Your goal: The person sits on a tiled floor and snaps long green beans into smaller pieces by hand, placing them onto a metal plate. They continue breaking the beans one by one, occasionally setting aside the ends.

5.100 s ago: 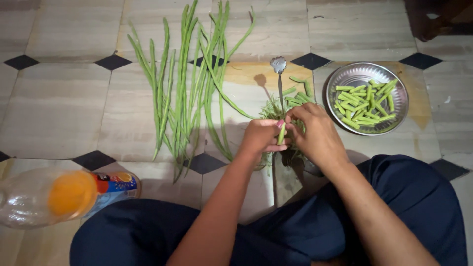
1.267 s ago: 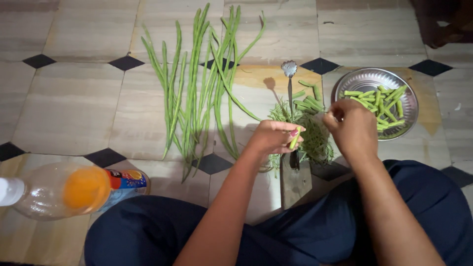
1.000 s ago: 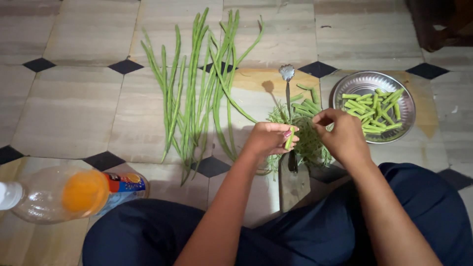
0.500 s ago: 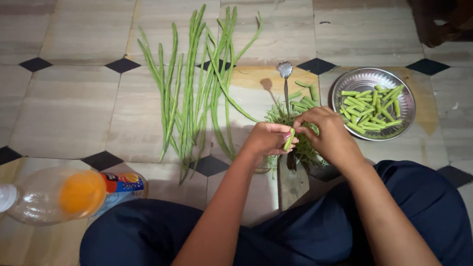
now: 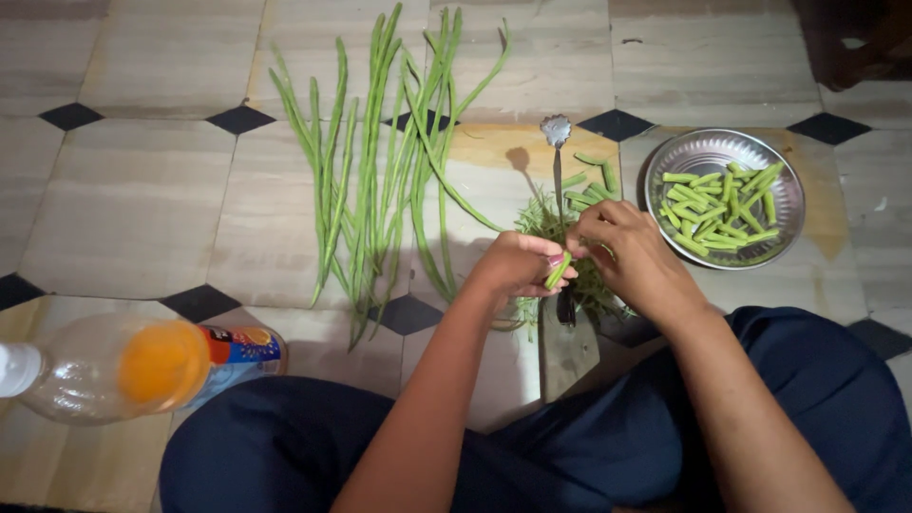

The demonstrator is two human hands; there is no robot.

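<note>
The left hand (image 5: 518,268) is curled closed around a short green bean piece (image 5: 557,270), pinching it between thumb and fingertips so that it pokes out toward the right. The right hand (image 5: 632,258) sits just beside it, fingers bent and closed on the other end of the same bean piece, the two hands almost touching over the upright blade (image 5: 558,199) of a floor-standing cutter. The blade rises thin and dark between the hands and ends in a rounded, toothed metal tip (image 5: 556,129) pointing away from the person. Its wooden base (image 5: 568,351) lies on the floor, tucked between the person's knees, which are covered in dark blue cloth (image 5: 665,427).

Under and around the hands lies a small heap of green trimmings and stringy ends (image 5: 560,228), with a few cut bean pieces (image 5: 594,185) scattered just beyond the blade. To the right, near the right hand, a round steel plate (image 5: 665,166) holds a pile of cut bean lengths (image 5: 722,204). To the left of the blade, a spread of long, uncut green beans (image 5: 380,171) lies fanned out across the tiled floor (image 5: 123,199), pale tiles with small black diamonds at the corners. Well apart, at the lower left beside the left knee, a clear plastic bottle (image 5: 123,366) with orange drink in it lies on its side.
</note>
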